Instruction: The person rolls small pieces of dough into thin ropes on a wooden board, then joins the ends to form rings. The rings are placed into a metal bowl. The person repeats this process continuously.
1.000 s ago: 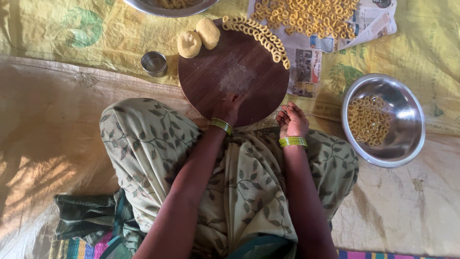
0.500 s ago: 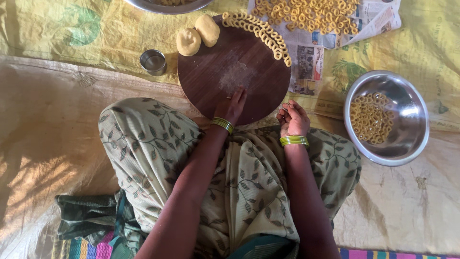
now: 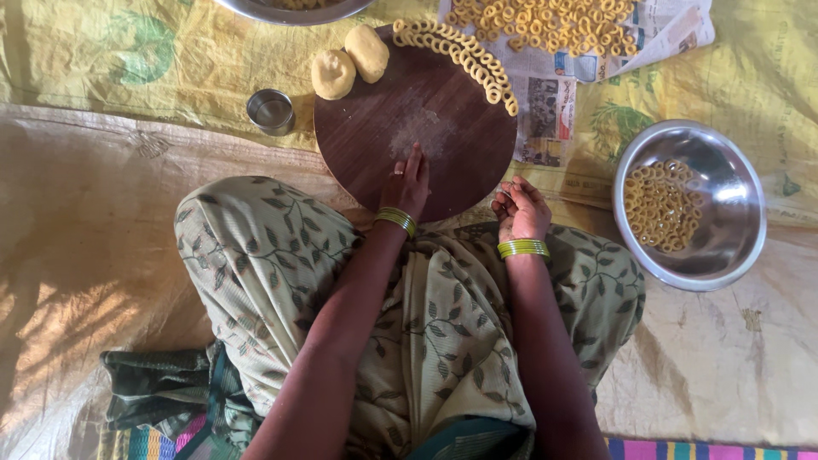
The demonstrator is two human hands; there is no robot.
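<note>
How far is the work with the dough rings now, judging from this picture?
Done: many shaped rings lie on the newspaper, a row of rings lines the round wooden board, and more fill the steel bowl. In hand: the left hand presses flat on the floured board, while the right hand is curled beside it; what it holds cannot be seen. Left: two dough balls wait unshaped.

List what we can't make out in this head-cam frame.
- Right hand: fingers curled, head view; whether it holds anything is hidden.
- Left hand: flat on the round board; anything under the palm is hidden.
- Top bowl: cut off by the upper edge.
- Small steel cup: contents too small to tell.
- Newspaper: mostly covered by dough rings.
</note>
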